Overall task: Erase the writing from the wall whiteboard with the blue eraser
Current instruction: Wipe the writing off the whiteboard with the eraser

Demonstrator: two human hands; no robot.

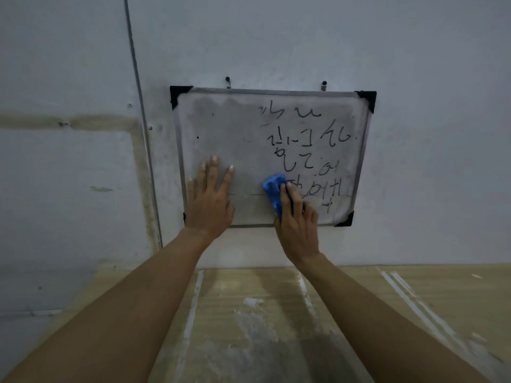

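A small whiteboard [237, 128] with black corner caps hangs on the grey wall. Black handwriting [309, 145] covers its right half; the left half is smudged grey with no writing. My right hand [297, 219] presses a blue eraser [273, 192] against the board's lower middle, just left of the bottom lines of writing. My left hand [208, 197] lies flat on the board's lower left part, fingers spread, holding nothing.
Two black hooks [227, 81] hold the board's top edge. A vertical seam [141, 117] runs down the wall left of the board. Below the wall lies a worn, paint-streaked wooden surface [359, 313].
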